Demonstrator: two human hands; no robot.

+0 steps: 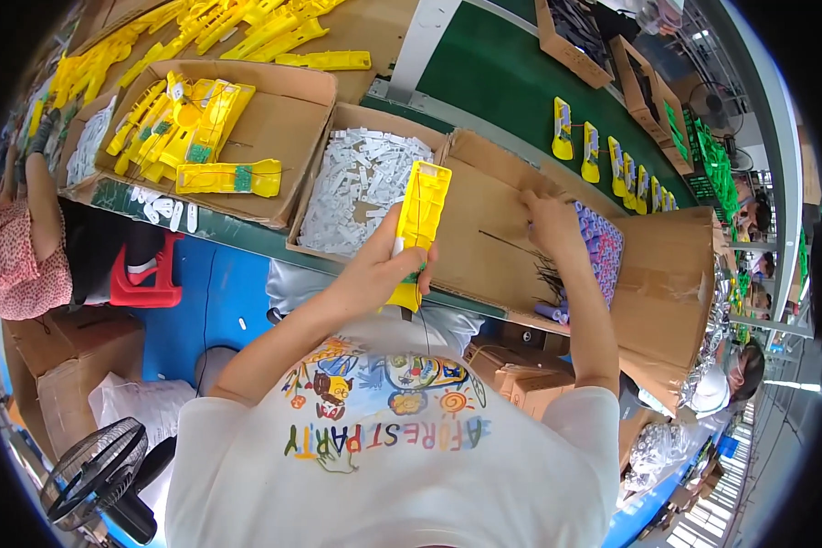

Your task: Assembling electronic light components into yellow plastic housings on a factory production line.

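My left hand [379, 267] grips a long yellow plastic housing [426, 203] upright, with a small white piece against its lower left side. It hovers over the front edge of the workbench. My right hand [548, 224] reaches forward into a flat cardboard box [484, 228], with its fingertips at a block of purple cylinders [601, 247] stood on end. Whether those fingers pinch a cylinder is hidden. Thin dark wires [543, 265] lie in the box just below that hand.
A carton of small white parts [361, 187] sits left of the housing, and a carton of yellow housings [196, 132] lies further left. Yellow pieces ride a green conveyor [502, 82] beyond. Co-workers sit at left [18, 260] and right [735, 370]. A fan [96, 470] stands lower left.
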